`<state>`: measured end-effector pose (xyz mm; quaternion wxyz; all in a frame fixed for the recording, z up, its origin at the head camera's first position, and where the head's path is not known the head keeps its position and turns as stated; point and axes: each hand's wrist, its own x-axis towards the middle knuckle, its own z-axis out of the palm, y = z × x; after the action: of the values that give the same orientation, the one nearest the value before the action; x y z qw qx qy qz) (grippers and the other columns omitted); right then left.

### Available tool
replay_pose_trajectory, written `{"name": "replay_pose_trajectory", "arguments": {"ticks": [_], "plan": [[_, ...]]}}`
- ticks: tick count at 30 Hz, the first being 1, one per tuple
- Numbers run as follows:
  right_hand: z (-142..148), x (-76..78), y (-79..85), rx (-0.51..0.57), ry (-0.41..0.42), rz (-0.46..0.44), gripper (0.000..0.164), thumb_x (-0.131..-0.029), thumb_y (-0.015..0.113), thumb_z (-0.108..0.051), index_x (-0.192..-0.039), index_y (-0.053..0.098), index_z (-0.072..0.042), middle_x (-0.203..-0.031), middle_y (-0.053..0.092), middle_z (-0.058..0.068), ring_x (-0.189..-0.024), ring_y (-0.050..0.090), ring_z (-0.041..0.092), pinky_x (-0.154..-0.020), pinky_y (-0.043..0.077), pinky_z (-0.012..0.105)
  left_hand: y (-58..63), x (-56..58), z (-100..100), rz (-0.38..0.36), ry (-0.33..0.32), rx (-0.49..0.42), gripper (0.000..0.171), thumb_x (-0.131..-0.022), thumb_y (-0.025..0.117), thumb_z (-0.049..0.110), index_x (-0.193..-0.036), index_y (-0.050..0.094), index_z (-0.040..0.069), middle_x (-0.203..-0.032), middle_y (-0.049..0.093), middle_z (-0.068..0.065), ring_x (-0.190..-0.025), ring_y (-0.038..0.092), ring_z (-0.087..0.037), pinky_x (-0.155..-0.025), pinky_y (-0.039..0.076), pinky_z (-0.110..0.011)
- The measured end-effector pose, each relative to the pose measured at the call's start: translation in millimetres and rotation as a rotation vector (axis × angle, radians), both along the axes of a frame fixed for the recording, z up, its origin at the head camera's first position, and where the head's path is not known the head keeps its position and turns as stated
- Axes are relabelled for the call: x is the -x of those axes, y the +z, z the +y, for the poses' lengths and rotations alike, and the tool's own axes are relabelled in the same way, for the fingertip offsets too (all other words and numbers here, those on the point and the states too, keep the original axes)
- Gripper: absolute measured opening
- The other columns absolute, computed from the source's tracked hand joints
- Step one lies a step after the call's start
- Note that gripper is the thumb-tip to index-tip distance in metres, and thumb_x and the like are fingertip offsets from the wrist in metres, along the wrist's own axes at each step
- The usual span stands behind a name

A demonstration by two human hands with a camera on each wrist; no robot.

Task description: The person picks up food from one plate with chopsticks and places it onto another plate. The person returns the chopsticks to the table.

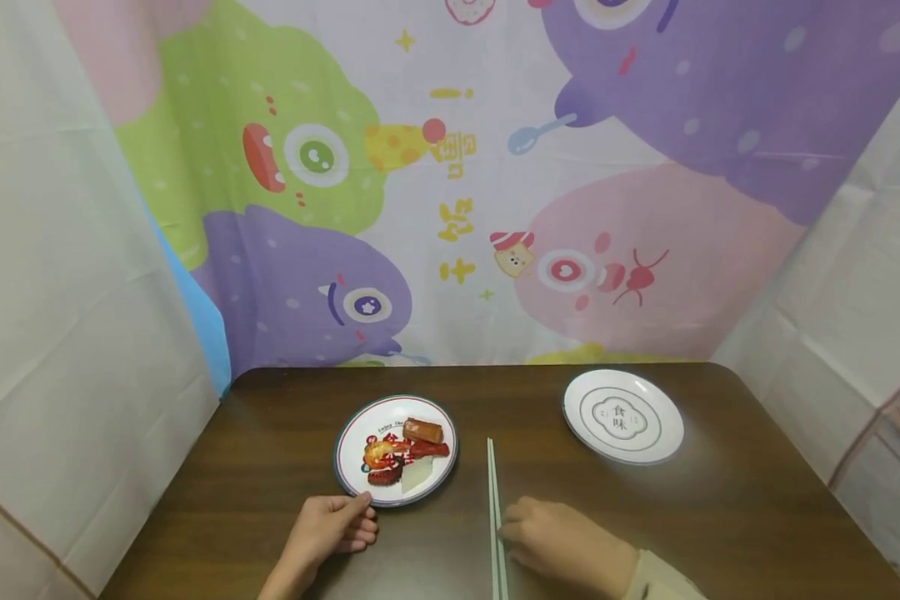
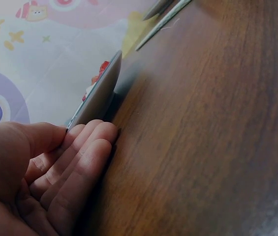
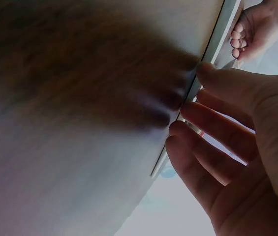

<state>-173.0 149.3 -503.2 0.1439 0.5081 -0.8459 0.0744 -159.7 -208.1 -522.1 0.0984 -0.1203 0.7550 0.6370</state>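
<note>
My left hand [image 1: 335, 527] pinches the near rim of a white plate [image 1: 354, 442], thumb on top and fingers beneath. In the left wrist view, this plate [image 2: 99, 93] stands tilted above its shadow. On it lie a brown block-shaped piece [image 1: 423, 430], a reddish drumstick-like piece [image 1: 429, 450], a golden piece [image 1: 378, 452], a dark brown piece [image 1: 385, 475] and a pale slice [image 1: 417, 475]. A pair of pale green chopsticks [image 1: 493, 500] lies to the right. Beside them is my right hand [image 1: 562, 542], its relaxed fingertips touching the chopsticks [image 3: 222, 37] in the right wrist view.
A second white plate [image 1: 656, 429], printed with grey characters, sits at the back right of the dark wooden table [image 1: 270, 433]. Behind the table hangs a cartoon-print curtain [image 1: 457, 317]. Pale cloth walls [image 1: 67, 333] flank both sides.
</note>
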Motion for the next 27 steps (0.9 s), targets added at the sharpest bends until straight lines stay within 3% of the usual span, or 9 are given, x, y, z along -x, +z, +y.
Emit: {"name": "replay_pose_trajectory", "arguments": {"ticks": [10,13,16,21,27], "plan": [[3,-0.7,-0.5,-0.009,-0.009,-0.039,0.006,-0.086,0.076,-0.019,-0.089,0.072,-0.02,-0.088,0.062,-0.011,-0.08,0.058,0.002,-0.07,0.051,0.016,1.3,0.2,0,-0.002,-0.045,-0.006,0.043,-0.101,0.067,0.035,-0.094,0.074,-0.007,-0.076,0.076,-0.008,-0.066,0.074,-0.014,-0.062,0.063,-0.029],[4,-0.9,0.0,0.004,-0.029,-0.107,0.006,-0.088,0.076,-0.019,-0.092,0.071,-0.021,-0.092,0.064,-0.011,-0.085,0.06,0.003,-0.075,0.053,0.018,2.9,-1.2,0,0.0,-0.062,-0.005,0.045,-0.101,0.065,0.036,-0.096,0.074,-0.007,-0.078,0.077,-0.009,-0.068,0.074,-0.014,-0.064,0.064,-0.03],[5,-1.2,2.6,0.027,-0.047,-0.2,0.007,-0.091,0.075,-0.021,-0.098,0.072,-0.02,-0.096,0.065,-0.01,-0.089,0.061,0.003,-0.08,0.055,0.021,7.1,-3.1,3,0.03,-0.031,0.016,0.041,-0.101,0.067,0.033,-0.098,0.074,-0.008,-0.079,0.077,-0.01,-0.068,0.075,-0.018,-0.063,0.064,-0.033],[3,-6.0,8.6,0.131,-0.074,-0.338,0.014,-0.098,0.072,-0.027,-0.108,0.076,-0.017,-0.1,0.067,-0.009,-0.092,0.062,0.003,-0.083,0.057,0.022,17.2,-7.8,15,0.171,0.076,0.194,0.023,-0.096,0.073,0.021,-0.092,0.076,-0.002,-0.073,0.075,-0.01,-0.064,0.074,-0.021,-0.055,0.062,-0.032],[4,-17.2,6.5,0.212,-0.221,-0.332,0.029,-0.098,0.071,-0.037,-0.117,0.075,-0.014,-0.109,0.069,-0.007,-0.102,0.065,0.011,-0.092,0.058,0.032,31.0,-20.1,30,0.383,0.067,0.613,0.008,-0.09,0.079,0.026,-0.089,0.079,0.018,-0.077,0.075,0.007,-0.069,0.069,-0.006,-0.065,0.057,-0.026]]}}
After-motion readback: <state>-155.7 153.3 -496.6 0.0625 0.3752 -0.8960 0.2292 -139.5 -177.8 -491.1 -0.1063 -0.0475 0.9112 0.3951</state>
